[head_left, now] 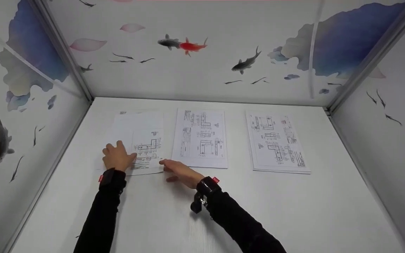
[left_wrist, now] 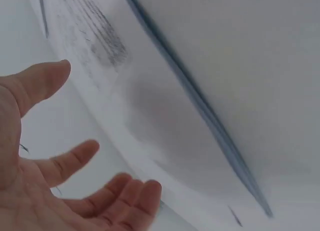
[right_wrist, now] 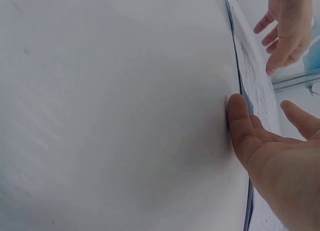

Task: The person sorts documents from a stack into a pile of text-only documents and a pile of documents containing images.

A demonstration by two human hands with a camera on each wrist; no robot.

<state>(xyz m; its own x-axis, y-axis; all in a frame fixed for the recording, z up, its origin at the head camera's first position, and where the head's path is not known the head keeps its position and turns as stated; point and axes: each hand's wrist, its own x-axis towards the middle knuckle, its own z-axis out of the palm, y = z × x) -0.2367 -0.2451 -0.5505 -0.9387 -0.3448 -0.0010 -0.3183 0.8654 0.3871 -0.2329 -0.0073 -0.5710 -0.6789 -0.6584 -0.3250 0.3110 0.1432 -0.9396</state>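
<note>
On the left of the white table lies a stack of printed drawing sheets, its upper part mostly blank. At the stack's lower left side my left hand is spread over the paper; in the left wrist view its fingers are apart and slightly bent, with nothing between them. My right hand is by the lower right corner of the same stack, fingers extended. In the right wrist view its fingers lie along the sheet edges, and whether they press them cannot be told. Neither hand grips anything.
A middle stack of drawings lies just beyond my right hand, and another stack lies farther right. White walls with painted fish enclose the table at the back and both sides.
</note>
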